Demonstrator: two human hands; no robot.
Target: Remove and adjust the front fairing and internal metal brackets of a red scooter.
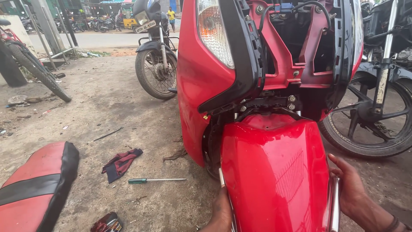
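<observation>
1. Left hand (222, 211) presses flat on the left edge of the red front mudguard (274, 172), fingers mostly hidden, so can't tell how closed its grip is.
2. Right hand (349, 187) wraps loosely round the mudguard's right edge, by the chrome fork tube (334, 206).
3. Left of the mudguard, on the ground: green-handled screwdriver (150, 181), dark rag (121, 163), red seat (36, 184).

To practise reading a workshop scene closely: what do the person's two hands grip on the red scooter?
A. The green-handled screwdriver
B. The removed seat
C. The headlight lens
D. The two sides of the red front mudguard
D: the left hand and the right hand hold opposite sides of the red front mudguard, while the green-handled screwdriver lies untouched on the ground.
</observation>
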